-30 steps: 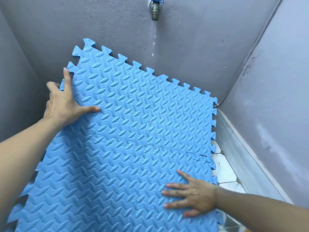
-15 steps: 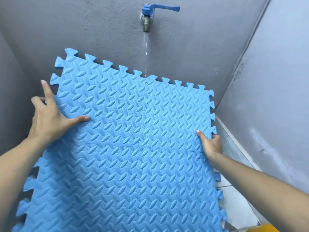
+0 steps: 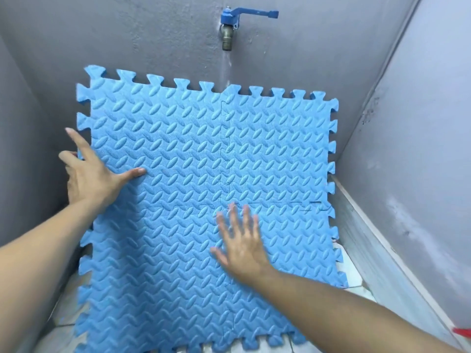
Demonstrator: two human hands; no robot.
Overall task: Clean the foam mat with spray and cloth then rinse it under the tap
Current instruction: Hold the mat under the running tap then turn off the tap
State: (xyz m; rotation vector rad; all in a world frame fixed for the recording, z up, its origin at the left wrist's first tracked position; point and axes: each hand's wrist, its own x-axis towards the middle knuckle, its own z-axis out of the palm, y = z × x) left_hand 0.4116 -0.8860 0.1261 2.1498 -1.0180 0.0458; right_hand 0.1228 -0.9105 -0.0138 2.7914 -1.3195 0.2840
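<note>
The foam mat point(image 3: 178, 200) stands tilted under the tap point(image 3: 227, 34), its top edge leaning toward the grey wall point(image 3: 127, 34) and its lower edge down near the tiled floor point(image 3: 354, 273). A thin stream of water point(image 3: 226, 67) falls from the tap and meets the mat just at its top edge, a little right of the middle.

The left hand point(image 3: 89, 174) holds the mat at its left edge, below and left of the tap: the thumb presses on the face, and the fingers reach along and behind the edge. The right hand point(image 3: 242, 240) is blurred, with straight spread fingers, released, flat over the face well below the tap; I cannot tell if it really touches.

The risks, as I judge them:
- Only one hand grasps, so the wet mat may slide or twist down.
- The mat is made of joined tiles; a seam gapes at the right edge, and the weight of water may pull the pieces apart.
- The stream falls so close to the top edge that water may run behind the mat and leave the face not rinsed.
</note>
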